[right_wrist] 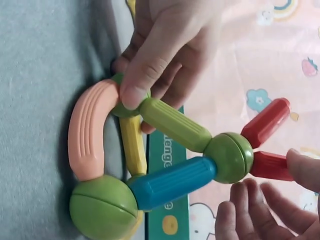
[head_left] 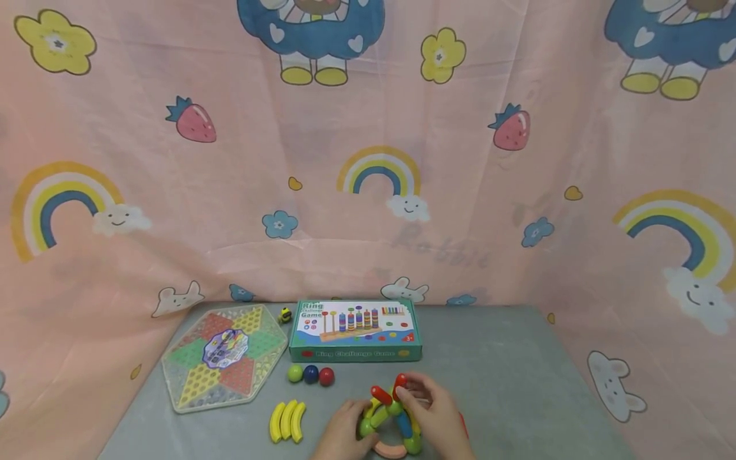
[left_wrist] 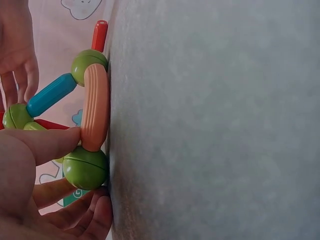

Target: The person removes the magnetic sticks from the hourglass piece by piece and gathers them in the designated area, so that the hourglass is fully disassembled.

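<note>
A toy frame of rods and green balls stands on the table in front of me. Its base shows a salmon curved rod (right_wrist: 86, 132) and a yellow rod (right_wrist: 133, 145); a blue rod (right_wrist: 172, 184) and a light green rod (right_wrist: 176, 124) slope up to a top ball (right_wrist: 229, 157). Two red rods stick out from that ball. My left hand (head_left: 345, 431) holds the corner ball (left_wrist: 86, 169) at the left, thumb against the salmon rod's end. With thumb and fingers, my right hand (head_left: 434, 412) pinches the right-hand red rod (right_wrist: 271, 165).
Behind the frame lies a green Ring Challenge Game box (head_left: 356, 329). To its left are a hexagonal game board (head_left: 267, 367) and a small bee toy (head_left: 285, 314). Three balls (head_left: 311, 374) and three yellow curved rods (head_left: 286, 421) lie left of my hands. Something red (head_left: 463, 425) shows beside my right hand.
</note>
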`<state>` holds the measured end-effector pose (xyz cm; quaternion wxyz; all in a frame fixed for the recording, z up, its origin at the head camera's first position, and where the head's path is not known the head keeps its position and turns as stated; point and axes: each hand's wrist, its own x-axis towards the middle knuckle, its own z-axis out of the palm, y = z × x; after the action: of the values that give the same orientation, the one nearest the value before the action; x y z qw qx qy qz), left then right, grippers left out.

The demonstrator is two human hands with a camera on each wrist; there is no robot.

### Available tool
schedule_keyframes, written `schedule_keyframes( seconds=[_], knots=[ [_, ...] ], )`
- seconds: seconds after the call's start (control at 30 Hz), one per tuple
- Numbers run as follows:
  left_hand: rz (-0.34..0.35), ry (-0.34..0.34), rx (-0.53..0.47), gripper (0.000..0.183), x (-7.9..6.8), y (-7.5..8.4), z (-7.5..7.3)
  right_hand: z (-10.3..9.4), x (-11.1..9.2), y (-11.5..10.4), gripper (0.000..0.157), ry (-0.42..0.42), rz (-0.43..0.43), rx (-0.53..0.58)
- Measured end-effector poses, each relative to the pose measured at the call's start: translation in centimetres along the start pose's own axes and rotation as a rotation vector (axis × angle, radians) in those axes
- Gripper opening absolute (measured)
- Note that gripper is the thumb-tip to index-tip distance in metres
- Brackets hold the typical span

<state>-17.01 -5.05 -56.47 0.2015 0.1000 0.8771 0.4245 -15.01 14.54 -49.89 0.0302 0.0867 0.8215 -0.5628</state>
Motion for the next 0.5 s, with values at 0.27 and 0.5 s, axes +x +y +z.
schedule_keyframes(
  seconds=[0.27, 0.5],
  knots=[
    [-0.022, -0.029, -0.034, 0.056, 0.16, -0.56, 0.1, 0.38, 0.14, 0.51, 0.05, -0.068, -0.067, -0.013],
    [0.035, -0.007, 0.015, 0.057, 0.28, -0.73, 0.23, 0.65, 0.38, 0.61, 0.049, -0.019, -0.071, -0.035]
  ],
)
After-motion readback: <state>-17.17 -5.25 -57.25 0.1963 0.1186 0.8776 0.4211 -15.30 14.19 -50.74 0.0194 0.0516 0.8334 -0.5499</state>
